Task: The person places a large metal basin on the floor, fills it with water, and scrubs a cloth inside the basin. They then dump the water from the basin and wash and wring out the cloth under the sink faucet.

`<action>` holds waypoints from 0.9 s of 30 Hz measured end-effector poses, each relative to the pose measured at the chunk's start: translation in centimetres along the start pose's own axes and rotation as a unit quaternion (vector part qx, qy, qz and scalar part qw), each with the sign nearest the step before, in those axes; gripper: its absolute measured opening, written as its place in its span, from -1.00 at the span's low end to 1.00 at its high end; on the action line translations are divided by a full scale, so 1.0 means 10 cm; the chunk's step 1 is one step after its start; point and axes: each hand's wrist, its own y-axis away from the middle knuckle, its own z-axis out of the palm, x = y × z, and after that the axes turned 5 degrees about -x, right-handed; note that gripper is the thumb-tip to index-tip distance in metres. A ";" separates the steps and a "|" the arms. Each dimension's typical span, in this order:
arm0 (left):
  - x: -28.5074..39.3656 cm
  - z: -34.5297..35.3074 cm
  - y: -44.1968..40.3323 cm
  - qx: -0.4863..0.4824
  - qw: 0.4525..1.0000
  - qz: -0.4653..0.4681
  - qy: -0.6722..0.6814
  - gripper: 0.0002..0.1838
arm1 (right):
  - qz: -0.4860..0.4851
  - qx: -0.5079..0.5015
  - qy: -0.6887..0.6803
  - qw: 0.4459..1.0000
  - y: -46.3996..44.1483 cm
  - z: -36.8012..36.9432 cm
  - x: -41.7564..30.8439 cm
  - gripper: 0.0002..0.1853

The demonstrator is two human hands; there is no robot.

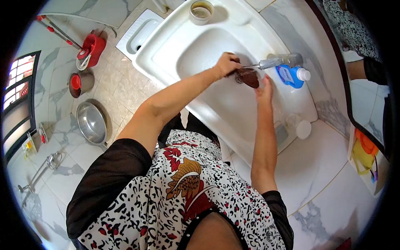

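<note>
A dark brown item with a rounded end (250, 78) is held over the basin of the white sink (200, 79), under water from the faucet (277, 61). I cannot make out its exact kind. My left hand (228, 65) is closed on its left end, with brown showing under the fingers. At the other end, my right hand (265, 89) grips its edge between thumb and fingers. The drain lies partly hidden behind the item. A blue bottle with a white cap (291, 76) stands beside the faucet, right of my right hand.
An open round tin (201, 12) sits on the sink's far rim. A clear container with a white lid (301, 127) is at the right corner. On the floor are a metal basin (91, 122), a bucket (85, 82), a red mop bucket (93, 48) and a squat toilet (139, 35).
</note>
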 end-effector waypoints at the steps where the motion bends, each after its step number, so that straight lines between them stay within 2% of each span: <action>1: 0.03 0.11 0.04 0.012 0.990 0.121 -0.065 -0.77 | 0.055 0.020 -0.001 0.998 0.06 0.05 0.01 -0.40; 2: 0.08 0.23 0.12 0.003 0.982 0.166 -0.086 -0.78 | 0.157 0.020 0.014 0.987 0.20 0.27 -0.10 -0.42; 3: 0.13 0.39 0.20 -0.005 0.972 0.209 -0.106 -0.78 | 0.158 0.019 0.016 0.987 0.03 0.24 0.06 -0.42; 4: 0.18 0.55 0.30 0.002 0.959 0.257 -0.122 -0.79 | 0.176 -0.050 -0.066 0.981 -0.07 0.25 0.18 -0.43; 5: 0.20 0.69 0.39 0.009 0.943 0.303 -0.139 -0.80 | 0.205 -0.158 -0.181 0.949 -0.08 0.26 0.21 -0.44; 7: 0.33 0.88 0.64 -0.002 0.937 0.298 -0.184 -0.82 | 0.222 -0.271 -0.286 0.892 0.06 0.29 0.18 -0.46; 9: 0.33 0.92 0.68 -0.015 0.928 0.295 -0.227 -0.83 | 0.217 -0.305 -0.329 0.867 0.12 0.34 0.10 -0.47; 11: 0.31 0.88 0.65 0.061 0.912 0.296 -0.277 -0.84 | 0.209 -0.291 -0.335 0.871 0.10 0.42 0.13 -0.48; 12: 0.32 0.79 0.58 0.085 0.887 0.333 -0.308 -0.83 | 0.201 -0.268 -0.326 0.884 0.06 0.47 0.17 -0.49; 16: 0.25 0.57 0.19 0.095 0.885 0.290 -0.351 -0.79 | 0.170 -0.148 -0.266 0.937 -0.01 0.73 0.24 -0.51; 18: 0.25 0.45 0.03 0.126 0.927 0.186 -0.300 -0.75 | 0.146 -0.118 -0.232 0.954 0.00 0.77 0.22 -0.52; 19: 0.25 0.37 -0.04 0.126 0.927 0.187 -0.298 -0.75 | 0.133 -0.119 -0.216 0.960 0.00 0.77 0.20 -0.53; 21: 0.24 0.20 -0.14 0.126 0.933 0.093 -0.323 -0.71 | 0.096 -0.119 -0.169 0.974 -0.02 0.73 0.19 -0.56; 25: 0.21 0.03 -0.12 0.108 0.936 0.092 -0.321 -0.71 | 0.068 -0.128 -0.117 0.982 -0.07 0.57 0.29 -0.49; 26: 0.17 0.02 -0.11 0.133 0.943 0.143 -0.270 -0.73 | 0.069 -0.129 -0.117 0.982 0.03 0.58 0.21 -0.49; 27: 0.13 0.01 -0.10 0.158 0.944 0.193 -0.216 -0.74 | 0.105 -0.056 -0.042 0.992 0.23 0.60 0.03 -0.51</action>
